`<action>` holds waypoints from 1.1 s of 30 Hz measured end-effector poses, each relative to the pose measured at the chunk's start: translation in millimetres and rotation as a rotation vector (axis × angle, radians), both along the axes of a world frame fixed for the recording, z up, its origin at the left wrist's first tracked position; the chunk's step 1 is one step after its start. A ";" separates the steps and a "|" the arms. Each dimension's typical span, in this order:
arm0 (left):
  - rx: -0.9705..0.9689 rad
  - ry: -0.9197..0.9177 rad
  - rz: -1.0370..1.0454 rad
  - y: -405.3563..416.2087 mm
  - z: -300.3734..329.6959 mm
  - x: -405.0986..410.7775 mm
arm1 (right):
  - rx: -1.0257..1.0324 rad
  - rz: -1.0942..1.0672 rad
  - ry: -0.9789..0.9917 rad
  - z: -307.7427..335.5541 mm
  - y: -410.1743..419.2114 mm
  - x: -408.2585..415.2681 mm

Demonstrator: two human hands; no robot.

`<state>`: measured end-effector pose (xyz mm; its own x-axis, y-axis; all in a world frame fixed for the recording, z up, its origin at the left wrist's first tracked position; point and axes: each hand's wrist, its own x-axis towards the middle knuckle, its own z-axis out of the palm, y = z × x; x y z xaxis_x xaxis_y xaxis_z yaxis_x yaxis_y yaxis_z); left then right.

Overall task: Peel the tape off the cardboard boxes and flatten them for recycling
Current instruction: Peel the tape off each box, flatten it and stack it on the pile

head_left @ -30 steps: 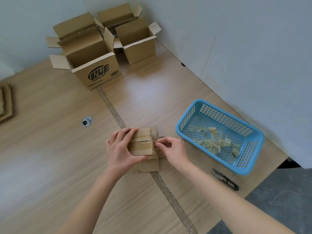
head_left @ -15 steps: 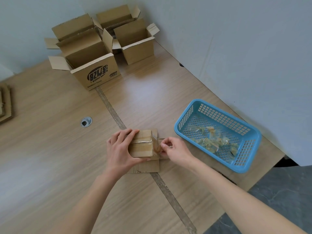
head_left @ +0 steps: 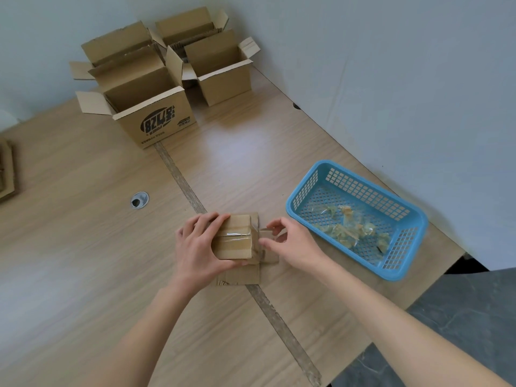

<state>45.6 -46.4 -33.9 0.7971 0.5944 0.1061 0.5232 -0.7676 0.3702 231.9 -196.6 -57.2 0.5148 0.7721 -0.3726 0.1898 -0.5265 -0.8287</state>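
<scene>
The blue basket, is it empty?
No, the blue basket holds crumpled bits of peeled tape on its mesh floor.

A small box [head_left: 234, 237] sits on the table [head_left: 83, 247] near its front edge, between the left hand [head_left: 199, 247] and the right hand [head_left: 289, 241]. A basket [head_left: 307, 188] stands to the right of the box, with tape scraps [head_left: 349, 229] in it. 3 open boxes [head_left: 150, 107] are grouped at the far back, against the wall [head_left: 391, 79]. Flat cardboard [head_left: 7, 169] lies at the table's left edge.
</scene>
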 end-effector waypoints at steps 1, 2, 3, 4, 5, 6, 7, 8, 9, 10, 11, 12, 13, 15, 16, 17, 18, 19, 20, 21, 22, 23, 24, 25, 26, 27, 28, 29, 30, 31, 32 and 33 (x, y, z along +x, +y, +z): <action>-0.001 -0.002 0.001 0.4 0.2 -0.7 | -0.050 0.050 -0.057 1.6 -1.5 -1.6; -0.001 -0.001 0.002 0.3 0.4 -0.7 | -0.094 0.094 -0.090 3.4 -2.7 -4.6; 0.000 0.000 0.003 -0.4 0.5 -0.2 | -0.136 0.133 -0.124 3.1 -3.8 -7.8; 0.000 0.001 0.003 -1.2 0.7 0.6 | -0.168 0.165 -0.168 2.3 -4.9 -9.8; 0.000 0.003 0.003 -1.6 1.0 1.6 | -0.192 0.194 -0.217 2.7 -6.3 -10.0; 0.000 0.006 0.003 -1.6 1.2 2.1 | -0.202 0.216 -0.260 4.4 -8.3 -8.2; 0.001 0.006 0.007 -1.0 1.3 2.1 | -0.199 0.229 -0.299 7.4 -10.4 -3.4; -0.002 0.002 0.018 0.1 1.5 1.5 | -0.181 0.222 -0.341 11.3 -12.8 3.9; -0.012 -0.008 0.035 1.3 1.6 0.6 | -0.153 0.183 -0.389 16.8 -16.1 13.6; -0.022 -0.016 0.048 2.1 1.8 0.1 | -0.116 0.106 -0.430 23.6 -19.4 24.7; -0.022 -0.013 0.046 2.6 2.1 -0.4 | -0.072 0.007 -0.441 30.3 -22.9 35.9; -0.010 0.004 0.026 2.1 1.7 -0.4 | -0.023 -0.081 -0.420 35.5 -26.3 45.8; 0.009 0.025 0.001 0.8 1.0 -0.3 | 0.016 -0.138 -0.377 39.5 -28.3 53.8; 0.028 0.047 -0.013 -1.6 0.2 -0.1 | 0.050 -0.152 -0.303 45.5 -28.7 61.0; 0.026 0.048 -0.006 -2.4 0.3 0.5 | 0.055 -0.143 -0.314 46.5 -29.1 63.4; 0.021 0.046 0.000 -2.9 0.7 0.8 | 0.068 -0.147 -0.351 47.1 -30.8 66.2; 0.021 0.045 0.002 -3.2 1.0 1.1 | 0.093 -0.174 -0.405 48.5 -33.0 68.9; 0.023 0.043 0.001 -3.1 1.2 1.4 | 0.117 -0.215 -0.468 49.0 -36.3 72.8; 0.025 0.044 -0.001 -3.0 1.4 1.8 | 0.122 -0.249 -0.528 47.6 -39.9 76.8; 0.025 0.046 -0.002 -2.9 1.6 2.3 | 0.085 -0.256 -0.574 45.5 -43.0 80.4; 0.022 0.048 0.000 -2.8 1.6 3.0 | -0.004 -0.226 -0.601 43.2 -44.9 82.8; 0.020 0.052 0.002 -2.9 1.5 3.6 | -0.126 -0.159 -0.604 40.1 -45.8 83.8; 0.018 0.054 0.005 -3.0 1.1 4.2 | -0.223 -0.082 -0.593 37.1 -46.2 83.3; 0.017 0.053 0.007 -3.3 0.4 4.5 | -0.266 -0.028 -0.590 35.2 -46.0 80.7; 0.016 0.050 0.009 -3.5 -0.4 4.6 | -0.251 -0.011 -0.609 34.7 -44.8 76.0; 0.017 0.045 0.010 -3.4 -1.1 4.4 | -0.185 -0.021 -0.641 35.7 -43.4 69.3; 0.019 0.042 0.012 -3.2 -1.6 4.3 | -0.094 -0.032 -0.673 36.6 -41.1 60.8; 0.022 0.040 0.014 -2.8 -2.1 4.1 | -0.016 -0.022 -0.683 37.1 -38.2 49.7; 0.024 0.037 0.015 -2.8 -2.4 4.0 | 0.045 0.009 -0.663 36.8 -33.5 36.8; 0.025 0.035 0.017 -2.9 -2.6 4.1 | 0.090 0.050 -0.581 35.1 -27.5 23.5; 0.026 0.036 0.017 -3.1 -2.7 4.3 | 0.114 0.076 -0.434 32.0 -21.2 10.6; 0.026 0.037 0.018 -3.4 -2.8 4.8 | 0.128 0.080 -0.248 29.0 -15.0 -1.5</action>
<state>50.4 -49.8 -36.7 0.7902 0.6057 0.0929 0.5495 -0.7675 0.3302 230.4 -211.6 -28.2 0.5136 0.8465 -0.1400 0.4316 -0.3959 -0.8106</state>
